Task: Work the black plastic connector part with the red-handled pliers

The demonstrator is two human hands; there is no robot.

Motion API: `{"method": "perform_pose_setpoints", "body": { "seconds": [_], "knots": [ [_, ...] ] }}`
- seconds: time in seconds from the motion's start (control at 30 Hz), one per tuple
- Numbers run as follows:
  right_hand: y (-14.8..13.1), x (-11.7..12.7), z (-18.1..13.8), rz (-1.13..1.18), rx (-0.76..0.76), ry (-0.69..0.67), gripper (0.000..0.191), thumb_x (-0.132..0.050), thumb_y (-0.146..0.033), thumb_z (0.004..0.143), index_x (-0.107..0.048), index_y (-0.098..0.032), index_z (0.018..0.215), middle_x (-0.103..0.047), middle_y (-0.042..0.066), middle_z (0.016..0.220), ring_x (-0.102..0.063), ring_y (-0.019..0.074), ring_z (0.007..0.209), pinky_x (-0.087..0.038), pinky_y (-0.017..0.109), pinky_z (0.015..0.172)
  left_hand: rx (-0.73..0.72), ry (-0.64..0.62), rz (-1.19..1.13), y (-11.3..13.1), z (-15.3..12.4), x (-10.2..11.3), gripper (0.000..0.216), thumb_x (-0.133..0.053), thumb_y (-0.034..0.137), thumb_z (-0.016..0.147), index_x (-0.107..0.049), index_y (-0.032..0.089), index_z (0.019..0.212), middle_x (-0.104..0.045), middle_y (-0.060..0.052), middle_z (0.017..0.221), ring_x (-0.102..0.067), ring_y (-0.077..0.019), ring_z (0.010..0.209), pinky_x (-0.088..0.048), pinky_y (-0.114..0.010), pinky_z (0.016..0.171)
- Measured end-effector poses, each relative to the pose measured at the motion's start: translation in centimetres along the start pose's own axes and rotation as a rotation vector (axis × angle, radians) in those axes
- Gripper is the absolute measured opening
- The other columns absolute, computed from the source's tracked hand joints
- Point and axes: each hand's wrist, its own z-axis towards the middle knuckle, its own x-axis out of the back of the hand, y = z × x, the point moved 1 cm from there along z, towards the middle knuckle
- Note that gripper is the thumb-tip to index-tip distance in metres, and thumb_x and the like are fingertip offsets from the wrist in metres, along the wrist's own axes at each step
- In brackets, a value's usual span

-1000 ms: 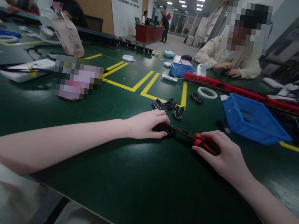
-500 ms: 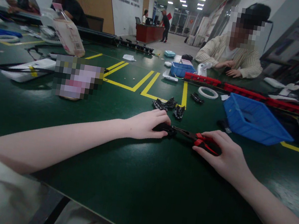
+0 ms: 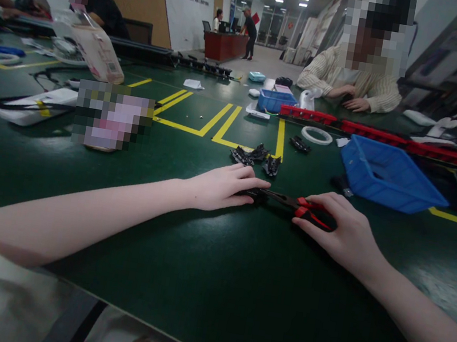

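Note:
My right hand [image 3: 342,235] grips the red-and-black handles of a pair of pliers [image 3: 303,207] lying low over the green table [image 3: 193,281]. The pliers' nose points left to a small black part [image 3: 253,195], which my left hand [image 3: 221,187] holds against the table, fingers curled over it with the forefinger stretched along it. Just beyond my hands lie three more small black parts [image 3: 256,157] near a yellow floor-style line.
A blue bin [image 3: 388,176] stands to the right, a smaller blue bin [image 3: 276,102] farther back, a white tape ring [image 3: 316,134] and a long red rail [image 3: 381,134] between them. A person in a striped shirt [image 3: 351,80] sits across; others are at the far left.
My left forefinger has stretched out over the black part. The view shifted slightly; both hands keep their places.

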Motion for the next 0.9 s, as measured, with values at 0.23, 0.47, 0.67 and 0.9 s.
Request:
{"method": "perform_pose_setpoints", "body": {
  "seconds": [0.23,0.47,0.67,0.9],
  "knots": [
    [0.15,-0.06,-0.04,-0.012,0.013,0.025,0.038,-0.060,-0.050,0.079,-0.059,-0.018,0.100,-0.062,0.009,0.096,-0.058,0.0241,0.087,-0.050,0.039,0.073,0.017,-0.030,0.049,0.07,-0.01,-0.02,0.047,-0.045,0.026,0.095,-0.037,0.020,0.140,-0.050,-0.010,0.108,-0.049,-0.0220,0.098,-0.045,-0.035,0.087],
    [0.23,-0.08,-0.17,-0.013,0.015,0.002,0.039,-0.059,-0.049,0.079,-0.060,-0.017,0.101,-0.061,0.010,0.096,-0.058,0.0240,0.088,-0.050,0.039,0.074,-0.003,-0.054,0.085,0.16,0.04,0.20,0.048,-0.043,0.026,0.095,-0.035,0.019,0.142,-0.049,-0.010,0.108,-0.048,-0.0215,0.096,-0.045,-0.035,0.088],
    [0.19,-0.09,-0.12,-0.009,0.016,-0.001,0.039,-0.061,-0.048,0.078,-0.060,-0.016,0.101,-0.061,0.010,0.096,-0.058,0.0242,0.088,-0.050,0.039,0.074,-0.060,-0.050,0.123,-0.04,-0.04,0.16,0.043,-0.043,0.027,0.095,-0.043,0.013,0.136,-0.051,-0.013,0.109,-0.049,-0.0220,0.096,-0.046,-0.035,0.086],
    [0.08,0.21,-0.24,-0.017,0.024,0.017,0.038,-0.063,-0.046,0.078,-0.060,-0.016,0.101,-0.061,0.011,0.098,-0.058,0.0248,0.089,-0.051,0.041,0.075,-0.049,-0.026,0.098,-0.24,-0.04,-0.02,0.044,-0.046,0.029,0.094,-0.046,0.009,0.133,-0.053,-0.013,0.109,-0.051,-0.0226,0.097,-0.046,-0.036,0.087]
  ]
}}
